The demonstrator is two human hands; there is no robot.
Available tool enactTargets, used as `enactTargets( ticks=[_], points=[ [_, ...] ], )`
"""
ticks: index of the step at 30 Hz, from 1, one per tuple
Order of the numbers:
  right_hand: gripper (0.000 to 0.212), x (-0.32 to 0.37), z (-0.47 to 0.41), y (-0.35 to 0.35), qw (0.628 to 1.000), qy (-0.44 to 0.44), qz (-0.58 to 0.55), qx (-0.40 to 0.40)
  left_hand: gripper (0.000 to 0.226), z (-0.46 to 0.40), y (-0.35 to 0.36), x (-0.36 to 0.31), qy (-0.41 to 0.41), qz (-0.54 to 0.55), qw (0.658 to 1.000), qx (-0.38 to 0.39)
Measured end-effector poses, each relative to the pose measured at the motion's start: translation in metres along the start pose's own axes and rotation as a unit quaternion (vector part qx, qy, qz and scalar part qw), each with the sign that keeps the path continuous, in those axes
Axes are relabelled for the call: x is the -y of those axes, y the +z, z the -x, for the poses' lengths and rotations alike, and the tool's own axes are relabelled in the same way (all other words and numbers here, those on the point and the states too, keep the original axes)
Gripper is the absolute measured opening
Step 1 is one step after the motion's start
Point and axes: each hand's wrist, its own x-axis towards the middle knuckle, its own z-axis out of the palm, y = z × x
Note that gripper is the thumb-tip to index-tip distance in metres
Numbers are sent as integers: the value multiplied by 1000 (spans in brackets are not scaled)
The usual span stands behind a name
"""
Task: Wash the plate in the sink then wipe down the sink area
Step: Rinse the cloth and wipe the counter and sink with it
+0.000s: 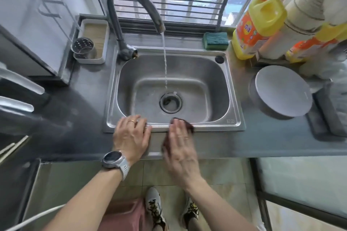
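Observation:
The steel sink has nothing in its basin, and water runs from the grey faucet toward the drain. A grey plate lies on the counter right of the sink. My right hand lies flat on a dark brown cloth, pressing it onto the sink's front rim and the counter edge. My left hand, with a ring and a wristwatch, rests flat on the front rim beside it, fingers apart, holding nothing.
A green sponge sits behind the sink at the back right. Yellow detergent bottles and stacked paper cups stand at the right. A white tray with a metal strainer cup is at the back left.

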Motion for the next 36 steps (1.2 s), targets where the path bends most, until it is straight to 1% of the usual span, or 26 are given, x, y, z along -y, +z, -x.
enactTargets(
  ticks=[2, 4, 5, 6, 8, 10, 12, 14, 15, 17, 18, 20, 21, 23, 24, 25, 26, 28, 30, 31, 33, 34, 36],
  points=[
    [63, 56, -29, 28, 998, -68, 2, 15, 28, 6, -12, 35, -16, -7, 999, -27],
    [61, 93, -54, 45, 996, -84, 10, 39, 28, 10, -22, 68, -31, -15, 999, -41],
    [60, 98, -60, 47, 995, -83, 21, 43, 30, 12, -26, 80, -37, -14, 998, -41],
    [58, 91, -59, 44, 996, -77, 32, 45, 32, 14, -28, 89, -40, -9, 998, -38],
    [58, 56, -46, 24, 997, -42, 52, 50, 36, 17, -29, 97, -37, 0, 999, -33],
    [63, 2, -32, -6, 993, 25, 105, 38, 39, 15, -30, 97, -39, 9, 999, -21],
    [67, -37, -21, -31, 987, 93, 125, 38, 38, 14, -32, 97, -48, 23, 999, -1],
    [67, -33, -21, -31, 987, 104, 115, 36, 32, 12, -35, 101, -64, 54, 996, 14],
    [65, -15, -25, -21, 991, 81, 103, 36, 29, 11, -37, 103, -69, 75, 995, 17],
    [64, 44, -37, 8, 996, -13, 76, 42, 28, 9, -43, 109, -87, 126, 988, 11],
    [64, 77, -44, 25, 995, -69, 56, 47, 28, 9, -48, 112, -104, 148, 983, -6],
    [65, 135, -61, 59, 984, -163, 17, 72, 29, 12, -57, 120, -142, 165, 974, -67],
    [65, 155, -71, 72, 972, -215, 1, 89, 29, 15, -63, 125, -154, 163, 970, -97],
    [64, 170, -97, 87, 934, -335, -15, 123, 29, 20, -72, 137, -162, 148, 966, -134],
    [64, 168, -115, 91, 917, -376, -8, 137, 29, 22, -73, 145, -165, 140, 966, -142],
    [65, 163, -137, 93, 906, -397, 10, 145, 29, 25, -73, 152, -169, 133, 965, -149],
    [66, 159, -163, 95, 906, -397, 33, 145, 29, 27, -71, 159, -177, 129, 963, -155],
    [67, 161, -218, 100, 928, -346, 65, 121, 31, 31, -67, 169, -189, 126, 959, -169],
    [69, 174, -257, 107, 963, -232, 61, 125, 33, 36, -68, 174, -194, 130, 956, -177],
    [69, 184, -265, 110, 974, -175, 50, 135, 33, 37, -69, 175, -194, 132, 955, -181],
    [72, 204, -247, 115, 984, -111, 30, 136, 33, 40, -73, 177, -193, 130, 954, -187],
    [73, 213, -223, 116, 986, -108, 28, 126, 32, 41, -76, 177, -194, 131, 953, -193],
    [72, 224, -153, 113, 983, -138, 30, 115, 33, 39, -82, 175, -202, 138, 949, -201]
  ],
)
